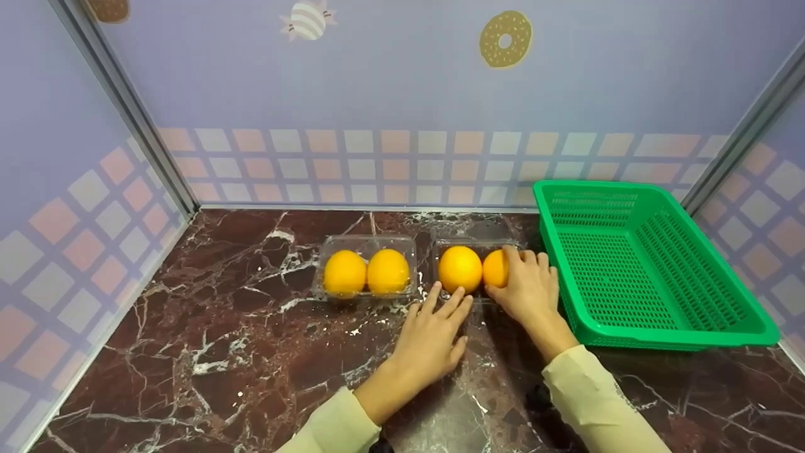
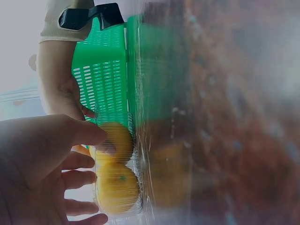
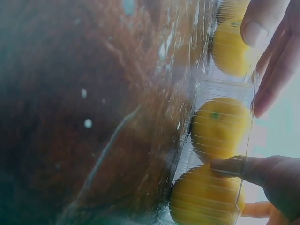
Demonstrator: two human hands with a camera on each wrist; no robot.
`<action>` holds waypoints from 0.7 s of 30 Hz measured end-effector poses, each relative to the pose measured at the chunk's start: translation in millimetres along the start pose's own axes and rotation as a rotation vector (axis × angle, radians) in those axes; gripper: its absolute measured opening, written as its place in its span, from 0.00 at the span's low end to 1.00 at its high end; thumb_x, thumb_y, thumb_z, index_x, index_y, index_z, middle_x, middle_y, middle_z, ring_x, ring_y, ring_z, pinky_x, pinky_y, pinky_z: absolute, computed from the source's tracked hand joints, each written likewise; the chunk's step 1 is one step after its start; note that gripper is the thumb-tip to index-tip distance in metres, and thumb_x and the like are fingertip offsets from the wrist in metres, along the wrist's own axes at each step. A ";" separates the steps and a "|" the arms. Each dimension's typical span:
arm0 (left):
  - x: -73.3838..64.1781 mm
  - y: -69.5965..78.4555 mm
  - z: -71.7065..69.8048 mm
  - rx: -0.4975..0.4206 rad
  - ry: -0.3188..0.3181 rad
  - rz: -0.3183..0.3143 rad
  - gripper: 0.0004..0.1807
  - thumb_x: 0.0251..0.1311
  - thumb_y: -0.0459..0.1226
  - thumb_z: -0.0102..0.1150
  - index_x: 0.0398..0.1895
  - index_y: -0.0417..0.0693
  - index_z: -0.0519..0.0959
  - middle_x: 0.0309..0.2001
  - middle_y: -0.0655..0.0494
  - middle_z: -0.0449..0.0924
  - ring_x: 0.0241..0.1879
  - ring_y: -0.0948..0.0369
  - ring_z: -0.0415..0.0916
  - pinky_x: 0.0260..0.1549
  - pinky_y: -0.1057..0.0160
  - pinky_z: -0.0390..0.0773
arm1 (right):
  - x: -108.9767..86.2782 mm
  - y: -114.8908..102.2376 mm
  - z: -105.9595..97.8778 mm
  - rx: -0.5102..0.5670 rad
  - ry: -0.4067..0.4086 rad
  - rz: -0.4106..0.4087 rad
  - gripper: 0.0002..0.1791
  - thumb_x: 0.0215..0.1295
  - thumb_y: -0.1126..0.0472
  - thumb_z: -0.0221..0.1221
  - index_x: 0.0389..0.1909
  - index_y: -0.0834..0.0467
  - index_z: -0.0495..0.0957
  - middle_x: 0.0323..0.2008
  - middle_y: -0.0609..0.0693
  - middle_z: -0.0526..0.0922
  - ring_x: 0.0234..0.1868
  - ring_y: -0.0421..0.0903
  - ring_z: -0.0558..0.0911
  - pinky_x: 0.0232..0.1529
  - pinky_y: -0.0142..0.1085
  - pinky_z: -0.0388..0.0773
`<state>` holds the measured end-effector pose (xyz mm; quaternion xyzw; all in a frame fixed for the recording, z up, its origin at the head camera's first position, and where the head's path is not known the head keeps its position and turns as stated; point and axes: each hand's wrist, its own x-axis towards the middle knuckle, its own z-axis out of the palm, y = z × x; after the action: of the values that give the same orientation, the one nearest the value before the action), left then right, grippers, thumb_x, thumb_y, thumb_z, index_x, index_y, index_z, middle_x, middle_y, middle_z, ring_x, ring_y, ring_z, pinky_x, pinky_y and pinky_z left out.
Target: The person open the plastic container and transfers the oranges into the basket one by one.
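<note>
Two oranges sit side by side in a clear plastic box (image 1: 473, 241) in the middle of the counter. My right hand (image 1: 531, 286) grips the right-hand orange (image 1: 495, 268), with the thumb inside the box wall in the right wrist view. The other orange (image 1: 460, 269) lies against it on the left. At the near rim of this box, my left hand (image 1: 431, 343) has its fingers spread, fingertips at the edge. To the left stands a second clear box (image 1: 368, 240) holding two more oranges, one left (image 1: 344, 274) and one right (image 1: 388, 272).
A green plastic basket (image 1: 629, 333) with slotted walls stands at the right, close beside my right hand. Everything rests on a dark red marbled counter (image 1: 207, 352). Patterned wall panels (image 1: 402, 94) enclose the back and both sides.
</note>
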<state>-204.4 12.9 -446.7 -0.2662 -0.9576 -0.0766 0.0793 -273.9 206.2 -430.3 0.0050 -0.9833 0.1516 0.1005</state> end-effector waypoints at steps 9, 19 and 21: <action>-0.6 -2.1 0.4 0.027 -0.012 0.005 0.35 0.73 0.48 0.62 0.81 0.53 0.67 0.82 0.57 0.62 0.81 0.45 0.58 0.71 0.41 0.72 | 2.2 -3.4 -1.3 -0.032 -0.043 0.001 0.43 0.62 0.52 0.73 0.74 0.65 0.68 0.68 0.73 0.75 0.59 0.71 0.72 0.62 0.63 0.72; 0.1 -7.6 2.9 0.060 0.002 0.055 0.36 0.72 0.48 0.63 0.81 0.54 0.67 0.81 0.56 0.64 0.80 0.44 0.59 0.70 0.42 0.73 | 1.9 -4.8 -2.2 -0.040 -0.070 0.018 0.43 0.64 0.52 0.72 0.75 0.64 0.67 0.68 0.72 0.75 0.62 0.71 0.70 0.65 0.64 0.70; 0.5 -8.5 3.1 0.066 0.002 0.067 0.36 0.72 0.48 0.63 0.81 0.54 0.67 0.81 0.56 0.64 0.80 0.43 0.59 0.71 0.41 0.73 | 1.7 -5.0 -2.3 -0.043 -0.076 0.020 0.43 0.64 0.52 0.72 0.75 0.64 0.66 0.68 0.73 0.74 0.62 0.71 0.70 0.65 0.63 0.70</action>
<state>-209.6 6.5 -450.5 -0.2952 -0.9501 -0.0428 0.0917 -275.0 202.2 -426.4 -0.0014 -0.9894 0.1312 0.0618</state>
